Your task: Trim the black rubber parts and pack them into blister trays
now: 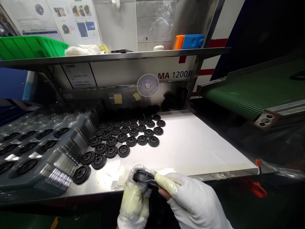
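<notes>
The black part in your grasp is round and held tilted, edge toward the view; its rim carries fine ridges along the top, its surface is dark with a dull sheen, and its underside is hidden. It sits above the near edge of the bench, between your two hands; your left hand is curled around its left side, fingers closed on it; your right hand is closed at its right side, thumb laid along the top, pinching a dark piece that meets the part; whether this is a portion of the part or a separate item, I cannot tell. You wear white fabric gloves with yellowish, slightly glossy coverings on some digits; one fingertip of your right hand shows bare.

Beyond your hands, rows of black discs lie flat, each with concentric rings and a central hole; they rest partly on bare, shiny metal and partly on a smooth white sheet; to the left stands a stack of clear plastic trays, thin-edged, with round pockets holding dark discs; behind, a white round fan with a radial grille hangs below a metal shelf; to the right is a ribbed green conveyor belt.
</notes>
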A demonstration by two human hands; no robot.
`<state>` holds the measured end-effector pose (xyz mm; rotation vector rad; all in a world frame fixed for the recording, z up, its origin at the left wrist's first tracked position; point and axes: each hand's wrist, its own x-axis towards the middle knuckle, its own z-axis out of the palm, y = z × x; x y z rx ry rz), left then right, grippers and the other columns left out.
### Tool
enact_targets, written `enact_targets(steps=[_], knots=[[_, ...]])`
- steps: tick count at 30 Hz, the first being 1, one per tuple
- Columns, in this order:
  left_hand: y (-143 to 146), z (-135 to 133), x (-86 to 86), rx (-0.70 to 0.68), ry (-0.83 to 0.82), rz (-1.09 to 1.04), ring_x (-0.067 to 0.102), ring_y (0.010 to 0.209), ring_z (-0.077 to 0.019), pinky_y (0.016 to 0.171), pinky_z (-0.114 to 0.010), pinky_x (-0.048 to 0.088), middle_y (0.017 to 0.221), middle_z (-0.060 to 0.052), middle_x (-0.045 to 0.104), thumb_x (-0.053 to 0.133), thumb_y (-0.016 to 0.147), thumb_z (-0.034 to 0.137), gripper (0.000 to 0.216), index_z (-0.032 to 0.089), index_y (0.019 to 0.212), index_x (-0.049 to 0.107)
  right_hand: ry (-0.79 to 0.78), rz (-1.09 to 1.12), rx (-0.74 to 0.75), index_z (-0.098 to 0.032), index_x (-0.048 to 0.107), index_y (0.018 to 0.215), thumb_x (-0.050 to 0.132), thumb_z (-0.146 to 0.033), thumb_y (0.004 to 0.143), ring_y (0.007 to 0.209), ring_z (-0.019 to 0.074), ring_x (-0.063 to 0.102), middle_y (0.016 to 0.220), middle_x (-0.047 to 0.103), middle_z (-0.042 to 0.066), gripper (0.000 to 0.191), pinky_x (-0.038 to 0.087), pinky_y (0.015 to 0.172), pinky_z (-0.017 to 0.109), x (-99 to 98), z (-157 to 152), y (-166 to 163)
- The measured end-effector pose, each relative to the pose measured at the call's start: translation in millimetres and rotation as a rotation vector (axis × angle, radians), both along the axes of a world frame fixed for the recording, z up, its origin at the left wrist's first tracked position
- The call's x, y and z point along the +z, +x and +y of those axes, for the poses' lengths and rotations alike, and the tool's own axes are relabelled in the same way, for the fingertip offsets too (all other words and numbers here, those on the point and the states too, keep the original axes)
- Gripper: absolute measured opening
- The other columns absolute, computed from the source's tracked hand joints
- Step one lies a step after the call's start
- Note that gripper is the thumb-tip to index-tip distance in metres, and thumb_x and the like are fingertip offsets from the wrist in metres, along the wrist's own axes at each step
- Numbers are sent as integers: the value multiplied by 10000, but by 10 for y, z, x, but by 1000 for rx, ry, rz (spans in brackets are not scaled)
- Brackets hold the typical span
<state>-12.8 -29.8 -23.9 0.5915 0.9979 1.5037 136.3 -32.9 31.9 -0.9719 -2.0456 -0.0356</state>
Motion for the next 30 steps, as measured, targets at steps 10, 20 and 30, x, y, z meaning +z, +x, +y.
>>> enact_targets(steps=[10, 20, 30], knots=[[35, 5, 66, -67, -41, -158, 617, 708, -170, 648, -271, 495, 762, -17, 634, 698, 639, 263, 264, 204, 881, 610, -136, 63, 79, -278, 631, 1069, 532, -202, 823, 684, 137, 662, 828, 710, 9, 275, 554, 603, 209, 55, 5, 11], [4, -57, 187, -313, -43, -139, 436, 383, -72, 396, -200, 262, 591, -36, 577, 602, 749, 372, 275, 144, 902, 612, -381, 187, 262, -306, 584, 1130, 572, -125, 808, 823, 110, 638, 921, 672, -14, 370, 557, 707, 207, 80, 167, 165], [-30, -157, 29, -130, 29, 92, 456, 423, -99, 386, -247, 344, 751, -83, 645, 714, 642, 323, 250, 203, 860, 695, -511, 222, 443, -276, 594, 1143, 548, -166, 835, 813, 130, 644, 907, 686, 17, 331, 563, 739, 254, 140, 105, 84]])
